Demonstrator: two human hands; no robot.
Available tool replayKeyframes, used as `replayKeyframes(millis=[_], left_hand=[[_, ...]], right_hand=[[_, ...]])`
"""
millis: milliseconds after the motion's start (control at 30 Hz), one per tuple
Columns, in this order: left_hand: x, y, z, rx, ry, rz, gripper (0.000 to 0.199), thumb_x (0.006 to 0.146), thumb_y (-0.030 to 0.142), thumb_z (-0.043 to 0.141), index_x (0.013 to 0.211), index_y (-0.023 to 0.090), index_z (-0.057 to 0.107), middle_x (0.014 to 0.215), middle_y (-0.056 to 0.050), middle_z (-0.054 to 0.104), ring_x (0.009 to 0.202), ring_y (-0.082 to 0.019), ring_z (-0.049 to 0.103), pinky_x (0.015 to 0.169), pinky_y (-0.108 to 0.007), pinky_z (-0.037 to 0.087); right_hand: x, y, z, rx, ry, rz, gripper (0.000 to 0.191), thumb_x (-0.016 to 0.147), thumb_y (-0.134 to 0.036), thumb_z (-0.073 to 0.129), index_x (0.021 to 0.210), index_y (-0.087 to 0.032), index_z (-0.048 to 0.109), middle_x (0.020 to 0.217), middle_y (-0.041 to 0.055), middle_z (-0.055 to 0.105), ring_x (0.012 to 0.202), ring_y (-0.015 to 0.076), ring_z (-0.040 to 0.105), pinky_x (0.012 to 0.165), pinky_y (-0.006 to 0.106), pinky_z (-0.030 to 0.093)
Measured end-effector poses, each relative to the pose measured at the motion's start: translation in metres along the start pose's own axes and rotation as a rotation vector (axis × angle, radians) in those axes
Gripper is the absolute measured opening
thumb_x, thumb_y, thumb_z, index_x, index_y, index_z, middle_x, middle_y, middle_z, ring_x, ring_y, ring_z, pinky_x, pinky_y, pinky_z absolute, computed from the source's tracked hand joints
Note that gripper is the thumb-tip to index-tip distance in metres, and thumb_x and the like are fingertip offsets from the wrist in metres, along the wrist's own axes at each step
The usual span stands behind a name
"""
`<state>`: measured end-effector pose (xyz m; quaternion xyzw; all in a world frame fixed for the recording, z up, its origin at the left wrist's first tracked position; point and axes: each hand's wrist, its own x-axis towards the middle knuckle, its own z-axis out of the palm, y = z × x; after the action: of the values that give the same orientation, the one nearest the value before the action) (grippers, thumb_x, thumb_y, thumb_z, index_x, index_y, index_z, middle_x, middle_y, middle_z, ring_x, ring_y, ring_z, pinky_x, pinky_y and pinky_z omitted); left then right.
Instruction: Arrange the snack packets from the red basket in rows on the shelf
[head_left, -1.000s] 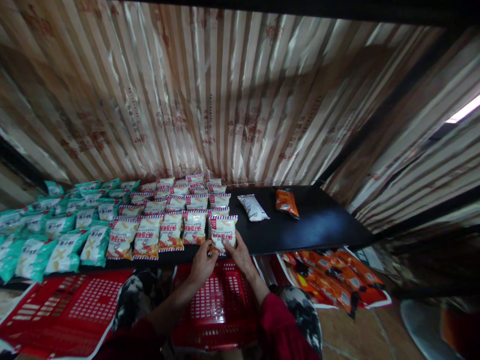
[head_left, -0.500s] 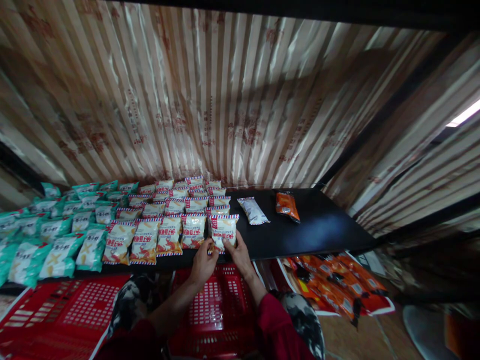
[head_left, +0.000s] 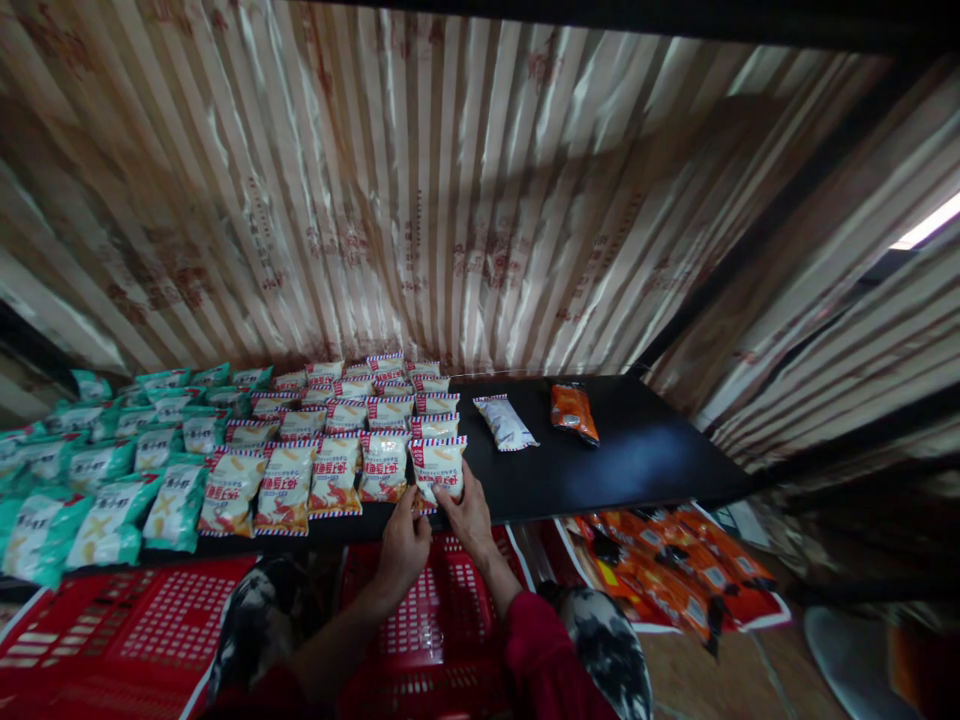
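My right hand (head_left: 468, 512) grips the lower right part of a white snack bag (head_left: 439, 466) with red lettering and a striped edge, its thumb across the front. Pinched at the bag's lower left corner is my left hand (head_left: 405, 545). The bag stands upright at the front edge of the black shelf (head_left: 630, 450), right of a matching snack bag (head_left: 383, 467). More of these white bags stand in rows behind and to the left. A silver-white packet (head_left: 504, 422) lies to the right of the hands.
Teal and white snack bags (head_left: 109, 520) fill the shelf's left end. An orange packet (head_left: 574, 412) lies farther right. Below are a red basket (head_left: 435, 610), another red basket (head_left: 150, 625) at left, and orange packets (head_left: 667, 560) in a box. Corrugated sheeting (head_left: 435, 200) rises behind.
Both hands have brought the held bag slightly left and down, closer to the matching bag beside it. The view has shifted a little as well.
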<state>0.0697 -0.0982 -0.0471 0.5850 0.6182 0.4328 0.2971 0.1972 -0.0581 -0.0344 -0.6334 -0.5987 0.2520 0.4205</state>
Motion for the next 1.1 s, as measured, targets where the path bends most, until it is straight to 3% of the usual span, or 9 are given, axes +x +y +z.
replayKeyframes(millis=[133,233,333,467,667,833,1000,1100], left_hand=[[-0.010,0.005,-0.007,0.135,0.064,0.199,0.042,0.076,0.011,0.040,0.116,0.014,0.051,0.122,-0.013,0.055,0.114,-0.022,0.052,0.095,-0.040,0.046],[-0.016,0.008,-0.011,0.196,-0.001,0.347,0.039,0.079,0.010,0.038,0.115,0.014,0.052,0.118,-0.013,0.057,0.114,-0.021,0.052,0.099,-0.041,0.044],[-0.020,0.005,-0.008,0.180,-0.088,0.432,0.038,0.081,0.010,0.033,0.113,0.011,0.053,0.112,-0.015,0.059,0.103,-0.019,0.058,0.091,-0.035,0.049],[-0.019,0.001,0.000,0.091,-0.132,0.456,0.038,0.083,0.010,0.028,0.114,0.009,0.051,0.103,-0.015,0.062,0.085,-0.016,0.063,0.080,-0.032,0.054],[-0.009,0.003,0.008,-0.060,-0.146,0.428,0.032,0.088,0.017,0.027,0.107,0.012,0.053,0.093,-0.013,0.064,0.080,-0.017,0.064,0.071,-0.030,0.056],[0.003,0.014,0.010,-0.036,-0.127,0.366,0.030,0.091,0.024,0.028,0.096,0.016,0.056,0.083,-0.009,0.067,0.074,-0.017,0.066,0.065,-0.025,0.055],[0.011,0.025,0.011,0.025,-0.085,0.490,0.030,0.093,0.028,0.031,0.090,0.018,0.059,0.073,-0.006,0.069,0.064,-0.014,0.067,0.056,-0.018,0.051],[0.015,0.028,0.014,0.048,-0.063,0.550,0.030,0.093,0.026,0.032,0.087,0.019,0.060,0.067,-0.003,0.068,0.058,-0.012,0.065,0.055,-0.017,0.049]], right_hand=[[0.000,0.002,0.002,-0.037,0.003,-0.018,0.063,0.075,-0.046,0.056,0.130,-0.018,0.045,0.116,0.0103,0.060,0.108,0.0259,0.054,0.091,0.038,0.045],[-0.001,0.003,0.002,-0.056,-0.005,-0.033,0.061,0.077,-0.046,0.054,0.130,-0.017,0.044,0.115,0.0107,0.060,0.108,0.0256,0.053,0.091,0.039,0.045],[-0.001,0.005,0.002,-0.066,-0.018,-0.058,0.062,0.078,-0.047,0.053,0.131,-0.018,0.043,0.119,0.0111,0.058,0.110,0.0260,0.051,0.093,0.039,0.043],[-0.001,0.008,0.000,-0.047,-0.044,-0.080,0.062,0.079,-0.046,0.052,0.133,-0.018,0.040,0.121,0.0104,0.056,0.113,0.0254,0.049,0.096,0.040,0.041],[0.000,0.008,-0.001,0.023,-0.068,-0.032,0.062,0.078,-0.046,0.053,0.132,-0.018,0.041,0.127,0.0112,0.052,0.119,0.0257,0.045,0.100,0.040,0.038],[-0.002,0.008,-0.007,0.114,-0.083,0.002,0.065,0.078,-0.048,0.055,0.134,-0.020,0.040,0.130,0.0102,0.050,0.122,0.0244,0.043,0.103,0.039,0.036],[-0.004,0.006,-0.015,0.366,-0.081,0.101,0.059,0.081,-0.053,0.049,0.132,-0.023,0.044,0.137,0.0079,0.045,0.129,0.0212,0.037,0.109,0.037,0.029],[0.004,0.004,-0.022,0.568,0.004,0.221,0.058,0.081,-0.059,0.046,0.127,-0.023,0.049,0.135,0.0085,0.048,0.126,0.0225,0.042,0.105,0.039,0.034]])
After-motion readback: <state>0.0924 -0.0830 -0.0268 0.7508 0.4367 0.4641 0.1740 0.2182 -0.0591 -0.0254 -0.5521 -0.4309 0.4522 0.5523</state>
